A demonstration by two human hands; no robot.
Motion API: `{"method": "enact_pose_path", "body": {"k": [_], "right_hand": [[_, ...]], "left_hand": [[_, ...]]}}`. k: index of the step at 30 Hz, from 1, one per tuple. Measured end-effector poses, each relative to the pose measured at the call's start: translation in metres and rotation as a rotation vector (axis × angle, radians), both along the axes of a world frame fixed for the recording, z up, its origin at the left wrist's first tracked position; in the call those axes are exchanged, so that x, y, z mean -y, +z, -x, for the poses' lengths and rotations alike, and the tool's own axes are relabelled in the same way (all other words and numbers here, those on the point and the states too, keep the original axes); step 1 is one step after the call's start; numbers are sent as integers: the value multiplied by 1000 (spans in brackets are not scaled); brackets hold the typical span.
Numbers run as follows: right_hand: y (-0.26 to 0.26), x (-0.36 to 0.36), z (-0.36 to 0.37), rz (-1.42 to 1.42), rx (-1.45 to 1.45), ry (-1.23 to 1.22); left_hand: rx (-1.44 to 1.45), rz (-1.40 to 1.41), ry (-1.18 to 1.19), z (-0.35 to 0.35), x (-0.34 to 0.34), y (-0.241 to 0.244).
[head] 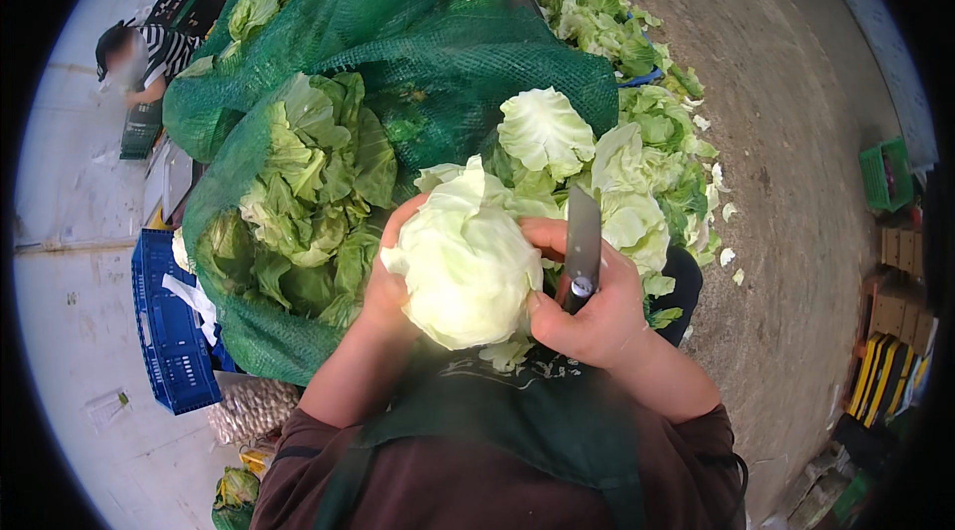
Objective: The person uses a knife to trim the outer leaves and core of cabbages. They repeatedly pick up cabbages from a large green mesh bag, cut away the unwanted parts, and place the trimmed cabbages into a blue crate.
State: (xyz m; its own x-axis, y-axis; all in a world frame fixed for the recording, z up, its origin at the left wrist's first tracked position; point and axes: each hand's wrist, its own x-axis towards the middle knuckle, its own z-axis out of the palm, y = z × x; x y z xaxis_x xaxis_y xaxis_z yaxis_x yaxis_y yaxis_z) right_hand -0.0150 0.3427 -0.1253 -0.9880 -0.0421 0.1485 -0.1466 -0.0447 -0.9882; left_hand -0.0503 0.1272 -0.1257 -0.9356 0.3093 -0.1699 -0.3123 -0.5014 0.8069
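A pale, peeled cabbage head (466,269) is held up in front of my apron, one hand on each side of it. My left hand (388,284) grips its left side, the fingers partly hidden behind it. My right hand (597,306) has a knife (583,239) in its grasp, blade pointing up, while its thumb and fingertips touch the cabbage's right side. Left of the hands, leafy green cabbages (306,194) lie in an open green mesh sack (254,336). Just beyond the held head, a loose pale leaf (547,131) rests on other leaves.
Trimmed leaves (634,179) are heaped at the right and scattered on the floor (783,194). More green netting (448,45) bulges ahead. A blue plastic crate (171,328) stands at the left. Farther off at upper left, a person in a striped top (160,52) bends by a green crate (140,131).
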Motion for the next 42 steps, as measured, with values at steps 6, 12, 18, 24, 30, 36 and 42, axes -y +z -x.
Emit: {"method": "enact_pose_path", "body": {"k": [6, 12, 18, 24, 30, 36, 42], "right_hand": [[-1, -3, -2, -135, -96, -73], [-10, 1, -1, 129, -14, -151], [-22, -1, 10, -71, -66, -251], [-5, -6, 23, -396, -259, -189], [-5, -12, 20, -543, -403, -185], [-33, -12, 26, -304, 163, -336], [-39, -28, 25, -639, 28, -430]], "left_hand": [[34, -20, -21, -4, -1, 3], [40, -3, 11, -5, -5, -6], [-63, 168, -63, 5, -17, 21], [-207, 252, -89, -3, -21, 5], [-300, 315, -86, -3, -16, 11], [-298, 237, 33, -9, -14, 4], [-103, 74, 72, 3, -26, 28]]}}
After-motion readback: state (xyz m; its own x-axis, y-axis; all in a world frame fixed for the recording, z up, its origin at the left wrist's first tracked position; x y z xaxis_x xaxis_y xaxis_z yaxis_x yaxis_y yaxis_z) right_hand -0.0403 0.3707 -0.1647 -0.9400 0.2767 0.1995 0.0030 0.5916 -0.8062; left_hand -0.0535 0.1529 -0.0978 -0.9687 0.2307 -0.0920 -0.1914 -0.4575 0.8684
